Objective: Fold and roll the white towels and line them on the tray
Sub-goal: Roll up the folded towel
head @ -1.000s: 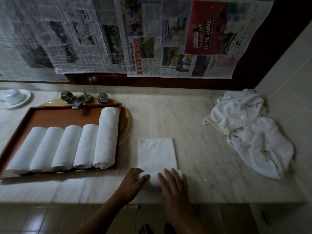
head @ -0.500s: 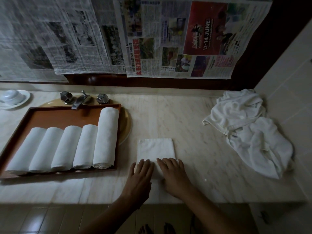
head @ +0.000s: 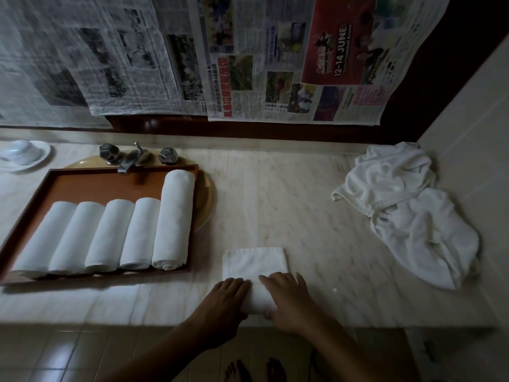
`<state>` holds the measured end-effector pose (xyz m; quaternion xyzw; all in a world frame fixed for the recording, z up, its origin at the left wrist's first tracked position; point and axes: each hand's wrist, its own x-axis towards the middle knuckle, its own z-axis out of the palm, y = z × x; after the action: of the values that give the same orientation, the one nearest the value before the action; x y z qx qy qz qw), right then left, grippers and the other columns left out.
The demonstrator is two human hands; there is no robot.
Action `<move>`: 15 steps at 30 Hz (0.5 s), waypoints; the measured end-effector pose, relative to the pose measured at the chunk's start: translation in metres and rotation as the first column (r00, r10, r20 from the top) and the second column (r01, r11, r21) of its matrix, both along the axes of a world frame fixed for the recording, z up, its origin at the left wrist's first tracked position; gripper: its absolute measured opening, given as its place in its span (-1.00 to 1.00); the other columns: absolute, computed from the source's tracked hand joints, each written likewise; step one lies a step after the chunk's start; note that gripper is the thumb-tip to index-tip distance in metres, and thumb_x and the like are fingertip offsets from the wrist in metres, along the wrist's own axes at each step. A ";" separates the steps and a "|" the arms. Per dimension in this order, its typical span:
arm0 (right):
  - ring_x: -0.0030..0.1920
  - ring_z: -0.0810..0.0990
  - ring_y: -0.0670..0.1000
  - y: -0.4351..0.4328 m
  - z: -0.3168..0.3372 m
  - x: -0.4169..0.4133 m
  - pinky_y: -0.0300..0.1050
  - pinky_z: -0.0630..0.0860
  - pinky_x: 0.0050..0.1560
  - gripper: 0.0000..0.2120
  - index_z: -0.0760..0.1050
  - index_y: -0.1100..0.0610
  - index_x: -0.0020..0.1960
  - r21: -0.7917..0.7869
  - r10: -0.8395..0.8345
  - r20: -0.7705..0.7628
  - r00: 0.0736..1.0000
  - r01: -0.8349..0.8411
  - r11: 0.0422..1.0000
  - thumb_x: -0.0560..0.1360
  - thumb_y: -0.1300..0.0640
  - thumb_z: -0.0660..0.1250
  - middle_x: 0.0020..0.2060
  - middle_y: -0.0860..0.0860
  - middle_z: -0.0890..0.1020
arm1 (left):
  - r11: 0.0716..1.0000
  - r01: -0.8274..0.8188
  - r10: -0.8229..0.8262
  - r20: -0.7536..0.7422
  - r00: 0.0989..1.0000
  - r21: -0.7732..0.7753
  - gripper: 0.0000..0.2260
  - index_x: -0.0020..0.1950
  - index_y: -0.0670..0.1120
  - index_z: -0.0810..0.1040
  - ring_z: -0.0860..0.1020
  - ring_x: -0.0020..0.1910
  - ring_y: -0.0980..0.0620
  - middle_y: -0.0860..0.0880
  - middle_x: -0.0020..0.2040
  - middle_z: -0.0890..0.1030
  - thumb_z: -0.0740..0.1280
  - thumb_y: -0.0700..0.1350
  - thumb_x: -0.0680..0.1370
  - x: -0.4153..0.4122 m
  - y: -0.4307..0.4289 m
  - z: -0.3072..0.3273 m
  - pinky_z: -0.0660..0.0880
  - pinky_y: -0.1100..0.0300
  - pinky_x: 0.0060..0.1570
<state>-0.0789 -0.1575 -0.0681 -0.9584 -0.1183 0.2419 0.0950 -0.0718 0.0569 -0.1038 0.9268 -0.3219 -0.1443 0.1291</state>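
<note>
1. Left hand: palm down on near end of the folded towel; fingers together, pressed on the rolled part, not closed round it.
2. Right hand: palm down beside the left, fingers slightly spread over the roll's right end; thumb seems tucked under the near edge, hard to tell.
3. Folded towel: white, narrow strip on worktop, near front edge, just right of tray; near end rolled up under both hands, far end flat.
4. Tray: brown, rectangular, left part of worktop, partly over a yellowish basin.
5. Rolled towels: five, white, side by side in tray, touching; rightmost roll longer than the other four.
6. Loose towels: white, crumpled heap, far right of worktop, against tiled wall, well apart from hands.
7. Tap: metal, w/ two faceted knobs, behind tray.
8. Saucer w/ upturned cup: white, far left corner.
9. Newspaper sheets: hung across the back wall.
10. Bare feet: on tiled floor below worktop edge.
</note>
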 end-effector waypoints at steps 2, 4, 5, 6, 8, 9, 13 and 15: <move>0.53 0.28 0.13 0.004 -0.006 -0.022 0.23 -0.01 0.58 -0.31 0.23 -0.03 0.58 0.046 -0.025 0.227 0.974 0.015 0.999 0.51 0.03 0.40 0.51 0.01 0.32 | 0.997 -0.072 0.068 -0.100 0.993 -0.035 -0.34 0.62 -0.03 0.18 0.33 0.45 0.05 0.01 0.55 0.32 0.33 0.15 0.61 0.008 -0.001 0.010 0.27 0.12 0.47; 0.44 0.45 0.18 0.010 -0.016 -0.039 0.24 0.10 0.54 -0.25 0.40 0.00 0.49 0.035 -0.001 0.329 0.944 -0.011 0.999 0.32 0.10 0.50 0.44 0.06 0.46 | 0.994 -0.108 0.102 -0.170 0.980 -0.030 -0.36 0.61 -0.03 0.19 0.36 0.40 0.05 0.01 0.52 0.35 0.32 0.16 0.62 0.017 -0.002 0.016 0.33 0.13 0.40; 0.43 0.47 0.20 0.012 -0.020 -0.042 0.28 0.12 0.49 -0.22 0.42 0.01 0.48 0.010 0.020 0.342 0.940 -0.025 1.000 0.27 0.12 0.52 0.43 0.08 0.48 | 0.993 -0.118 0.112 -0.210 0.971 -0.020 -0.37 0.61 -0.03 0.19 0.37 0.39 0.05 0.00 0.51 0.36 0.31 0.16 0.62 0.021 -0.002 0.018 0.34 0.13 0.38; 0.44 0.47 0.22 0.014 -0.022 -0.043 0.31 0.13 0.44 -0.21 0.43 0.03 0.49 -0.010 0.035 0.335 0.942 -0.034 0.999 0.26 0.13 0.50 0.44 0.11 0.49 | 0.991 -0.133 0.127 -0.249 0.960 -0.010 -0.36 0.61 -0.03 0.19 0.36 0.40 0.04 -0.01 0.51 0.36 0.31 0.17 0.62 0.025 -0.002 0.018 0.34 0.13 0.38; 0.46 0.44 0.24 0.015 -0.023 -0.037 0.32 0.13 0.40 -0.29 0.41 0.03 0.51 -0.028 0.052 0.346 0.937 -0.046 0.999 0.35 0.11 0.34 0.46 0.12 0.47 | 0.980 -0.198 0.183 -0.314 0.932 -0.017 -0.33 0.62 -0.03 0.19 0.35 0.42 0.03 -0.02 0.52 0.35 0.33 0.18 0.61 0.030 -0.001 0.016 0.33 0.13 0.39; 0.47 0.42 0.24 0.015 -0.025 -0.032 0.33 0.12 0.41 -0.31 0.39 0.03 0.53 -0.034 0.060 0.357 0.932 -0.051 0.998 0.38 0.09 0.27 0.47 0.12 0.46 | 0.967 -0.252 0.225 -0.350 0.910 -0.034 -0.32 0.63 -0.02 0.19 0.34 0.44 0.02 -0.02 0.52 0.35 0.34 0.19 0.59 0.031 -0.001 0.014 0.33 0.13 0.40; 0.54 0.30 0.25 0.010 -0.026 -0.009 0.34 -0.09 0.51 -0.08 0.26 0.05 0.58 -0.114 0.122 0.281 0.952 -0.093 0.989 0.26 0.08 0.49 0.54 0.13 0.35 | 0.822 -0.547 0.448 -0.415 0.792 -0.157 -0.26 0.63 -0.04 0.21 0.35 0.47 -0.02 -0.06 0.55 0.30 0.39 0.21 0.56 0.021 -0.002 0.008 0.36 0.15 0.39; 0.62 0.08 0.25 0.011 -0.022 0.004 0.34 -0.25 0.52 -0.03 0.09 0.05 0.64 -0.128 0.142 0.266 0.953 -0.111 0.986 0.32 0.06 0.46 0.61 0.13 0.17 | 0.717 -0.673 0.552 -0.442 0.708 -0.182 -0.25 0.64 -0.05 0.18 0.37 0.47 -0.07 -0.10 0.55 0.28 0.39 0.20 0.57 0.011 -0.002 0.007 0.38 0.14 0.34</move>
<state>-0.0753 -0.1468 -0.0903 -0.9769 -0.1776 0.1186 0.0082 -0.0612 0.0548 -0.0972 0.9029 0.0188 -0.2017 0.3790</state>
